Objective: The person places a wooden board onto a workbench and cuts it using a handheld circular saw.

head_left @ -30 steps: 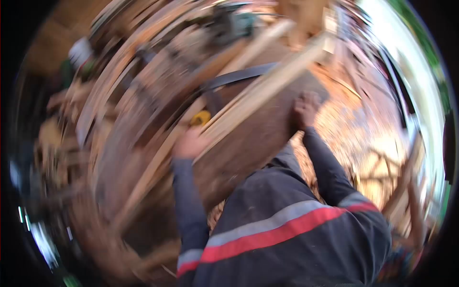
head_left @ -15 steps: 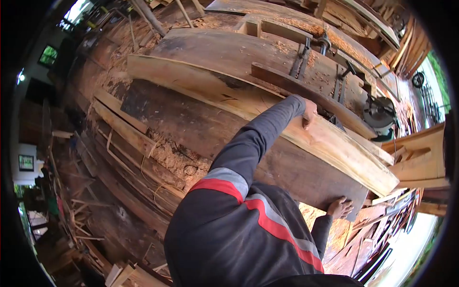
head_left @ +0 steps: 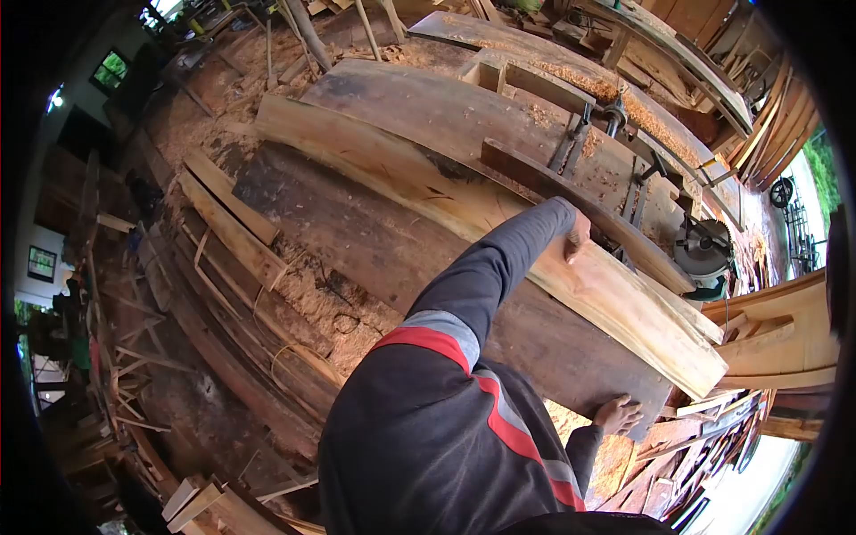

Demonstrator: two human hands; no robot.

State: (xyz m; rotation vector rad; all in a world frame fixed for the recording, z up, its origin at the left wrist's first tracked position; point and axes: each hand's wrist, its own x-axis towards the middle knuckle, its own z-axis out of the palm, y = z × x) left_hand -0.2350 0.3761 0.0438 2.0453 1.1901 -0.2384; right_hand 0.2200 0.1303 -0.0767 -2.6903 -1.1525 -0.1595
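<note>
A long pale plank [head_left: 374,169] with a light, rough-edged face lies along a wide dark board [head_left: 357,232]. My left hand [head_left: 578,236] reaches across the plank and is closed over its far edge, thumb on the near side and the other fingers largely hidden. Lower right, my right hand [head_left: 617,415] lies on the end of the dark board near its corner, fingers spread and holding nothing. Just beyond my left hand, a narrow dark board [head_left: 588,209] runs nearly alongside the plank.
A circular saw [head_left: 704,254] sits at the right, near the plank's end. Black clamps [head_left: 654,167] stand on the far worktop. Wood shavings [head_left: 308,303] and loose boards [head_left: 234,236] lie to the left. A pale wooden frame [head_left: 776,334] stands at the right edge.
The whole view has shifted slightly, moving the scene's right side down. Both hands keep about the same places on the plank and the dark board.
</note>
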